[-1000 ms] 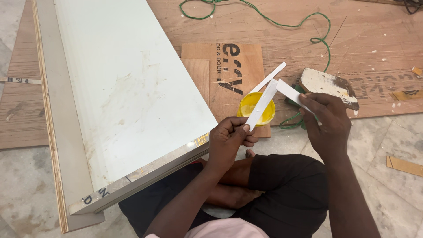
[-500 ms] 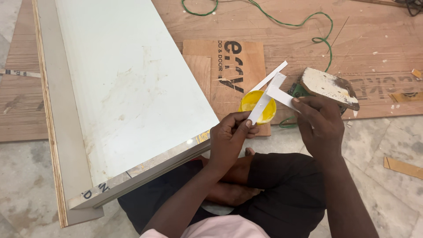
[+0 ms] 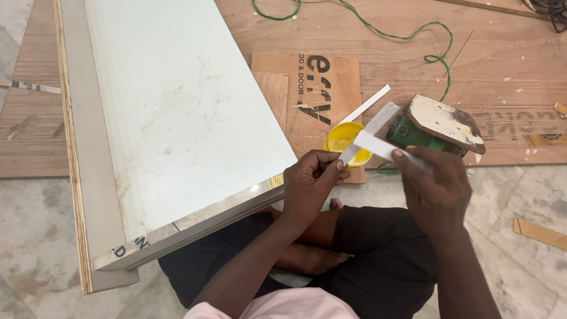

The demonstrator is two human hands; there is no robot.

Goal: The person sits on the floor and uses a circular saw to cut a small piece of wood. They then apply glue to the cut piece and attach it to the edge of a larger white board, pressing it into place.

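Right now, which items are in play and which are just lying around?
In play: left hand and right hand holding white strips; yellow cup; white laminated panel.
Lying about: green tool, green cable, wood offcut, cardboard sheet.

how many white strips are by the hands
3: one strip pinched in the left hand, one under the right hand, one behind the yellow lid.

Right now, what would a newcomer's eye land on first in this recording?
Most striking is the big white laminated board filling the left half, resting on the seated person's lap. At centre, the left hand and right hand each hold a thin white strip, crossed over a small yellow bowl on the plywood floor. Just right of them lies a green tool under a paint-smeared wooden offcut, its green cable looping away at the top.
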